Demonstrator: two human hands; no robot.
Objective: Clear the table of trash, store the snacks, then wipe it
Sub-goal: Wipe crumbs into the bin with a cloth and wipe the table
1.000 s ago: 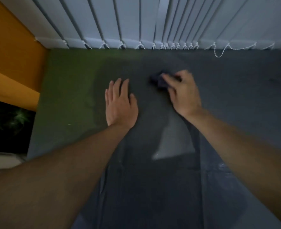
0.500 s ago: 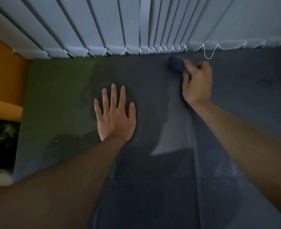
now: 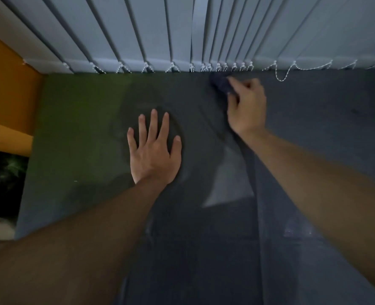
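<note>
Cloth [image 3: 220, 83] — a dark wad — sat at the far edge of the counter [image 3: 325, 128], right under the vertical blinds [image 3: 138, 29]. The right hand [image 3: 247, 108] gripped it, fingers [image 3: 234, 82] curled round it. The left hand [image 3: 154, 155] lay flat nearer the middle — fingers straight, spread, holding nothing. A bead chain [image 3: 281, 78] drooped near the right hand.

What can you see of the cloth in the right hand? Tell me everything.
The cloth is a small dark blue wad, soft fabric by its look, bunched up, with no edges or print discernible in the dim, blurred picture. It lies against the table at its far edge, just below the bottom of the blinds. The right hand grips it from the near side, its fingers curled over it and hiding part of it.
</note>
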